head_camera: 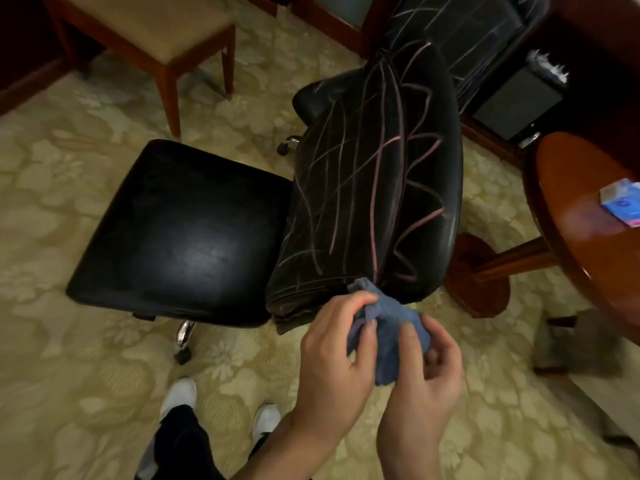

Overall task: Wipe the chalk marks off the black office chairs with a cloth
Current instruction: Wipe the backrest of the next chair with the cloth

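Looks like hotel room or furnished office suite. Patterned beige floral carpet [69,209] across whole floor. Black leather office chair [180,233] on castors, backrest covered with chalk lines [377,188]. Wooden stool with beige cushion [152,26] at top left. Round polished wooden table [585,216] on pedestal base at right, small blue-white packet [621,202] on it. Dark wooden cabinet with small black fridge-like box [516,102] at top right

We see a glossy black leather chair [194,216] streaked with matt chalk marks [377,188], our soft blue cloth [391,327], polished wooden table [581,188], patterned carpet [52,209].
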The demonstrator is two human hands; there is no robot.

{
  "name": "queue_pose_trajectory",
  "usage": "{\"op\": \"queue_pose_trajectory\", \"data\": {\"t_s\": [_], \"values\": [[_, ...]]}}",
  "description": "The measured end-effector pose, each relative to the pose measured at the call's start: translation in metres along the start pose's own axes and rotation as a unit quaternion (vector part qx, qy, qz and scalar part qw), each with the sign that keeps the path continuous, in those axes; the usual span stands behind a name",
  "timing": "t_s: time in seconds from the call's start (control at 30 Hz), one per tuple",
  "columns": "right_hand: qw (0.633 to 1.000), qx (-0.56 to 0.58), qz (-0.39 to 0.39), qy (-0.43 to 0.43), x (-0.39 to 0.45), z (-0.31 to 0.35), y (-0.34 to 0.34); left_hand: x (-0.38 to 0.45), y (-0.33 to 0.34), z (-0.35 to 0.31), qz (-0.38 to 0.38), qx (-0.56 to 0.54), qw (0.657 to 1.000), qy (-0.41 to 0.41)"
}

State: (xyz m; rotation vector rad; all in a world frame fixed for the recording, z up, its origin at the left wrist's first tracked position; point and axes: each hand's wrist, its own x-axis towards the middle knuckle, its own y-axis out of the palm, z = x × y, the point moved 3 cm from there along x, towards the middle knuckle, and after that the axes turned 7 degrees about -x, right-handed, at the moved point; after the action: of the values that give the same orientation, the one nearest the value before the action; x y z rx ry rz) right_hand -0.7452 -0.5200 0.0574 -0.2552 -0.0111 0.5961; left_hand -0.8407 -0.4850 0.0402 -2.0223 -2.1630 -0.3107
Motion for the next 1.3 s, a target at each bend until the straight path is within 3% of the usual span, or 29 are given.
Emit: {"op": "queue_pose_trajectory", "data": {"t_s": [0.13,0.23,0.33,0.57,0.8,0.9,1.1,1.3], "values": [[0.992,-0.007,-0.048,-0.113,-0.007,0.026,-0.019,-0.001,0.004,-0.02,0.016,-0.047,0.998,0.024],[0.966,-0.032,-0.034,-0.254,-0.009,0.051,-0.031,-0.002,0.001,-0.036,0.013,-0.076,0.996,0.052],[0.946,-0.05,-0.009,-0.321,-0.008,0.067,-0.033,0.006,0.005,-0.044,-0.01,-0.098,0.994,0.05],[0.961,-0.16,0.084,-0.21,0.022,0.055,-0.015,0.009,0.022,-0.012,0.007,-0.043,0.999,-0.029],[0.985,-0.072,0.098,-0.125,0.026,0.053,-0.011,0.006,0.022,-0.002,0.008,-0.039,0.999,-0.023],[0.977,-0.131,0.099,-0.136,0.029,0.055,-0.006,0.006,0.021,0.004,0.01,-0.041,0.999,-0.034],[0.982,-0.12,0.123,-0.081,0.023,0.036,0.006,0.002,0.018,0.021,0.009,-0.019,0.999,-0.035],[0.969,-0.164,0.163,-0.089,0.022,0.018,0.017,-0.011,0.012,0.046,0.003,0.023,1.0,-0.006]]}}
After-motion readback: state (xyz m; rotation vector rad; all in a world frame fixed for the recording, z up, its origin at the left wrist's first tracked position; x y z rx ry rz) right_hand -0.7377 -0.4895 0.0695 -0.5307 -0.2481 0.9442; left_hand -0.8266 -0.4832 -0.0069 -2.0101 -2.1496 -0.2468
